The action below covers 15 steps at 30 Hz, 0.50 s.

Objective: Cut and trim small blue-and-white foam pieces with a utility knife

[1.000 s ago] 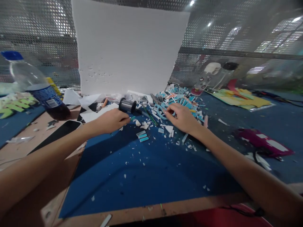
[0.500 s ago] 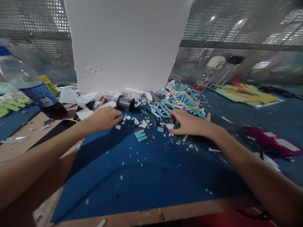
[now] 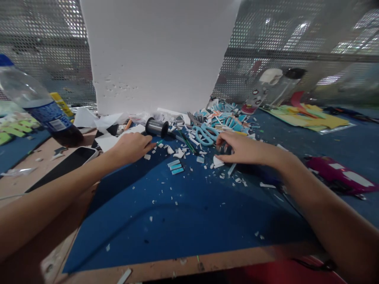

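My left hand lies on the blue mat with its fingers curled. A small green tip pokes out at the fingertips, just in front of a dark spool. My right hand is bent over the litter of cut scraps, its thumb and fingers pinching a white foam scrap. Light blue scissors lie just beyond its fingertips. Three short blue and white strips sit between the two hands.
A white foam board stands at the back against perforated metal. On the left are a drink bottle and a black phone. A scrap heap, a tipped jar, yellow sheets and a magenta piece lie to the right.
My right hand has drawn back from the scissors and scrap heap towards me, closing on a white scrap. My left hand has barely shifted. The view has tipped slightly.
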Each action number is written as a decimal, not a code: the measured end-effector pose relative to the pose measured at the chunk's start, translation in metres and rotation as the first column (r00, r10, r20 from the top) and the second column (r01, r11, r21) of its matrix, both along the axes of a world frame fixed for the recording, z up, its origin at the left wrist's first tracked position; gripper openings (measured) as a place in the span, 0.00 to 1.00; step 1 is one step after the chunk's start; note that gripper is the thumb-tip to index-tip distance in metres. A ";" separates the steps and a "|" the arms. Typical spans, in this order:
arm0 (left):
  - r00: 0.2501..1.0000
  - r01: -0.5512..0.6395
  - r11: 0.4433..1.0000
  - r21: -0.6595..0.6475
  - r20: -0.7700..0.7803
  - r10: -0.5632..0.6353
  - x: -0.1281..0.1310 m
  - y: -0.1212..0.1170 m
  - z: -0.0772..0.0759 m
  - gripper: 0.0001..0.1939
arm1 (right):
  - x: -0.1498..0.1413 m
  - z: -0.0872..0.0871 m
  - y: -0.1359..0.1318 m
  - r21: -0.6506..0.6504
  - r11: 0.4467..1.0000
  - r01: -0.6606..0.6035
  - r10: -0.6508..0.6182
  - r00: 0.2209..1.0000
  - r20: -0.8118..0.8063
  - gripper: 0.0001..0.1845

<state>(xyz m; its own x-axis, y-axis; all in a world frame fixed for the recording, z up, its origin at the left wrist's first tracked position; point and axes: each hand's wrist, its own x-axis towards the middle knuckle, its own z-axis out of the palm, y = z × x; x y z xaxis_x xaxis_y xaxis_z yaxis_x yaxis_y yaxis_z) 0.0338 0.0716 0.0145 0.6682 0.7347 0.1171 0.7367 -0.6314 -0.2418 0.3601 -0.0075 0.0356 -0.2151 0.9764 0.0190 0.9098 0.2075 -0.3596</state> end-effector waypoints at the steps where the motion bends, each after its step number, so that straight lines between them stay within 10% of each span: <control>1: 1.000 -0.002 1.000 0.005 -0.004 0.002 0.000 0.000 0.000 0.18 | 0.002 0.003 -0.001 -0.047 0.999 -0.015 0.016 1.000 0.017 0.18; 15: 0.987 -0.150 0.986 0.071 0.062 0.145 -0.014 0.006 0.034 0.20 | -0.005 0.010 -0.002 -0.307 0.947 -0.093 0.100 0.995 0.008 0.23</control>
<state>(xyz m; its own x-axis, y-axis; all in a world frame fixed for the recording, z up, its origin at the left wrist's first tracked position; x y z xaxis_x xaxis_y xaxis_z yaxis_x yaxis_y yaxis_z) 0.0202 0.0774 0.0483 0.5439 0.8125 0.2098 0.8343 -0.4964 -0.2400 0.3552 -0.0099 0.0457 -0.3052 0.9092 -0.2833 0.8997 0.1778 -0.3985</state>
